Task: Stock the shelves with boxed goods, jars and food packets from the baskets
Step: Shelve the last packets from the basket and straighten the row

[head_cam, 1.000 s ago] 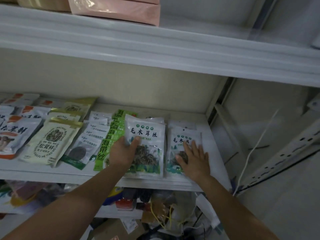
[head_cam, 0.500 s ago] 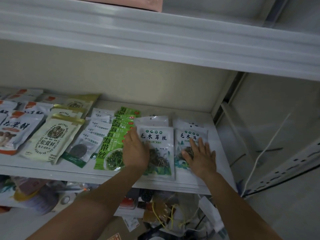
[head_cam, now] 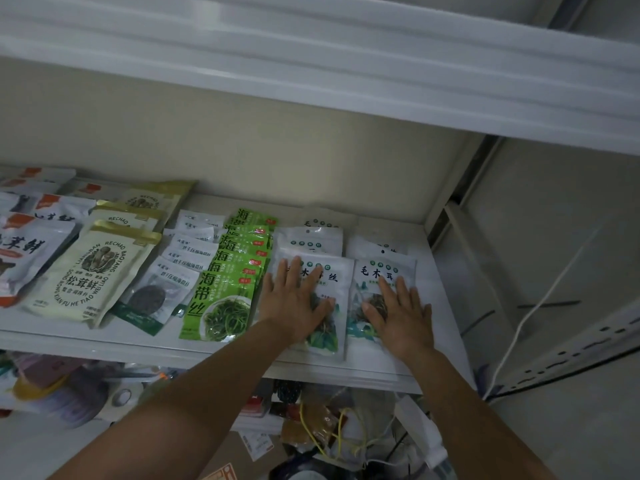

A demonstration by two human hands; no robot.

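L hand (head_cam: 294,301) lies flat, fingers straight & spread, pressing on front white fungus pkt (head_cam: 337,292) near the right end of the shelf (head_cam: 104,348). R hand (head_cam: 403,315) likewise flat & spread on neighbouring white pkt (head_cam: 372,271), just beside the first. More white pkts overlap behind both. Green kelp pkts (head_cam: 225,299) sit just left of L hand; cream mushroom pouches (head_cam: 90,271) further left.

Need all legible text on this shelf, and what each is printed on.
"LIANGBAN RECHAO BAOTANG", "松茸鲜", "SONG RONG XIAN FU HE TIAO WEI LIAO": front cream packet.
"海带丝", "KELP SILK": front green packet.
"毛木耳": far-right white packet, under the right hand.
"木", "丝": neighbouring white packet; left hand covers the rest.
"茸鲜": orange-tabbed packet, cut off.
Dark-window packets: print too blurred.
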